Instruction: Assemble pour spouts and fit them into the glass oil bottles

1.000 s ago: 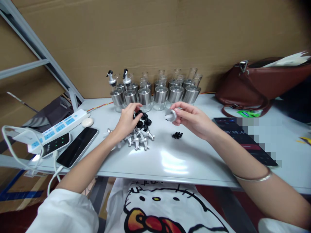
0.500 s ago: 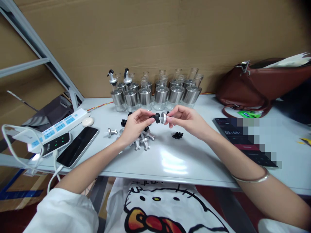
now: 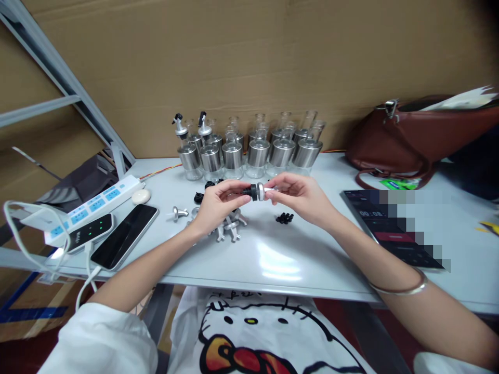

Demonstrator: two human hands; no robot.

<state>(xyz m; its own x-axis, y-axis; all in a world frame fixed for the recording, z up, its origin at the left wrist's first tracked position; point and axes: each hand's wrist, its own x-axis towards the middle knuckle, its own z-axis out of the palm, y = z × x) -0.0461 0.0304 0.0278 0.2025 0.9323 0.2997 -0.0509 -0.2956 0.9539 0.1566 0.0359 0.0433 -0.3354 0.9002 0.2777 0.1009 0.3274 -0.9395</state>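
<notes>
Between finger and thumb, my left hand (image 3: 220, 203) pinches a black ribbed stopper (image 3: 252, 192). My right hand (image 3: 298, 196) grips a silver pourer spout (image 3: 261, 191) by its narrow end. The spout's round flange meets the stopper, in line with it, above the table. Below my left hand lie several loose silver spouts (image 3: 231, 227), partly covered by the hand. One more spout (image 3: 178, 213) lies apart to the left. Black stoppers (image 3: 199, 197) sit behind my left hand. A small cluster of black caps (image 3: 285, 218) lies below my right hand.
Glass bottles with steel bands (image 3: 259, 153) stand in rows at the back; two carry pourers. At left are a power strip (image 3: 97, 202), a phone (image 3: 125, 236) and a white round case (image 3: 141, 196). A tablet (image 3: 385, 223) and brown bag (image 3: 393, 140) are on the right.
The gap between the black stopper and the silver spout has closed; they now meet. My right hand has shifted slightly left and down.
</notes>
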